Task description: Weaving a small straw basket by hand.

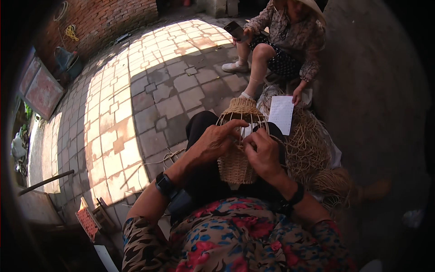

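Observation:
A tan woven basket (236, 167) stands upright on my lap between my knees. Its lower body and its narrow neck (240, 107) are tightly woven, while bare upright ribs show between them. My left hand (216, 139) is closed around the basket's left side, its index finger stretched across the ribs. On the other side, my right hand (263, 152) has its fingers curled and pinched at the upper edge of the woven body. Whether a strand of cord lies in that pinch is hidden by the fingers.
A large heap of loose tan cord (308, 145) lies to my right, with a bundle (333, 182) nearer me. Ahead sits another person (292, 41) holding a phone (234, 30) and a white written sheet (281, 114). A small red-webbed stool (88, 218) stands at left.

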`<state>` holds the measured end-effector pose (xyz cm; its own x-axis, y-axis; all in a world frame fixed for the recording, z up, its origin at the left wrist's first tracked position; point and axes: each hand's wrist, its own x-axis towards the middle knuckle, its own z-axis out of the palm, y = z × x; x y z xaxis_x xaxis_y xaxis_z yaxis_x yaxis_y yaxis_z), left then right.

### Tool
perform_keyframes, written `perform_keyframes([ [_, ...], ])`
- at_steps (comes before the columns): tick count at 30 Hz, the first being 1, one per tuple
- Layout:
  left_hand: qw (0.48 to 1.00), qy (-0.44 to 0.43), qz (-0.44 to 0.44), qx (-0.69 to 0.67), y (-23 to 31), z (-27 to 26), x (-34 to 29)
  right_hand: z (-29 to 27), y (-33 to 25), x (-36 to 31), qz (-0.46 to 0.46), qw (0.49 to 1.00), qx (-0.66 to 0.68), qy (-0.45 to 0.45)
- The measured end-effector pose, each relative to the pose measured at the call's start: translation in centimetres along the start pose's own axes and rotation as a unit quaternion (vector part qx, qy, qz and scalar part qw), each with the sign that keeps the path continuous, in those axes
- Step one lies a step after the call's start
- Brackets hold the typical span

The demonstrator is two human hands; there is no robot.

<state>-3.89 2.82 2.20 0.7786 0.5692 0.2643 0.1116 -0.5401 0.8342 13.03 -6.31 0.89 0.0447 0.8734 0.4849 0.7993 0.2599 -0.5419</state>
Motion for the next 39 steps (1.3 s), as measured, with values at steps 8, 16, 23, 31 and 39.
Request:
perform_keyframes([
  [8,0.992,-0.093,-0.04,-0.078,-1.2,-1.1,1.4,-2.7,-0.3,-1.4,-0.038,0.998,-0.021,-0.044],
  [16,0.979,-0.131,-0.1,-0.119,-1.3,-1.5,2.3,-3.9,0.1,-1.4,0.067,0.978,0.149,-0.134],
  [23,0.974,-0.132,-0.09,-0.162,-2.5,-0.9,2.1,-4.9,1.7,-0.9,0.11,0.979,0.135,-0.103],
  [31,0.994,-0.059,-0.051,-0.081,-2.6,0.5,1.0,-5.8,4.2,-1.0,0.018,0.995,0.099,0.011],
  [39,0.995,-0.035,-0.08,-0.056,-1.2,0.5,0.1,-5.0,7.2,-3.7,0.188,0.958,0.211,0.04],
])
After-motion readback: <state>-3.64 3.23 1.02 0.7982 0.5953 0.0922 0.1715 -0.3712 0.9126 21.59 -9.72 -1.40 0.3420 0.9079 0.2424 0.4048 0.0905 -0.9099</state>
